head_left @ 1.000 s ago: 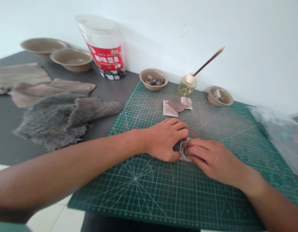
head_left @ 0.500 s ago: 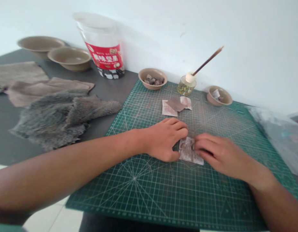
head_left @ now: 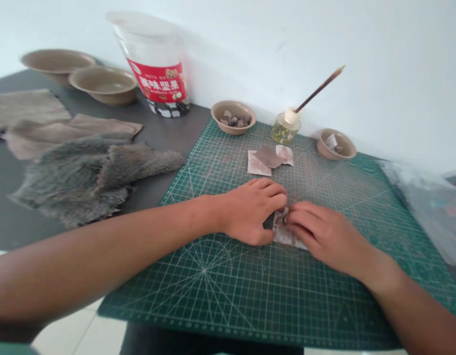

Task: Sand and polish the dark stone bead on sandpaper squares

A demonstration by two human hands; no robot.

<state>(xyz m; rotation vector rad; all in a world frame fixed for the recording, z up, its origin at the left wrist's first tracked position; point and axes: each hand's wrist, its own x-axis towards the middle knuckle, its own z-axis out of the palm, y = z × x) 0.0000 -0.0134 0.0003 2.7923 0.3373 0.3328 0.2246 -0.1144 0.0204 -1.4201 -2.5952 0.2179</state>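
A whitish square sheet with brown smudges (head_left: 285,235) lies flat on the green cutting mat (head_left: 228,286). My left hand (head_left: 255,212) rests at its left edge, with thumb and curled fingers apart, pressing the sheet's side. Over the sheet's right part is my right hand (head_left: 320,231), its fingers pinched together on a small dark piece (head_left: 285,218) that touches the sheet. Most of that piece is hidden by the fingertips. Beyond the hands lie more smudged squares (head_left: 259,163) and a brown one (head_left: 269,157) overlapping them.
Behind stand a bowl of small stones (head_left: 233,118), a glass jar (head_left: 286,127) with a brush, and a bowl with scraps (head_left: 336,144). Cloths (head_left: 80,172), two larger bowls (head_left: 104,85) and a plastic tub (head_left: 159,81) are left. A plastic bag (head_left: 428,207) lies right.
My right hand has slid left across the sheet, close to my left fingers, and covers more of it. My left hand has stayed at the sheet's left edge.
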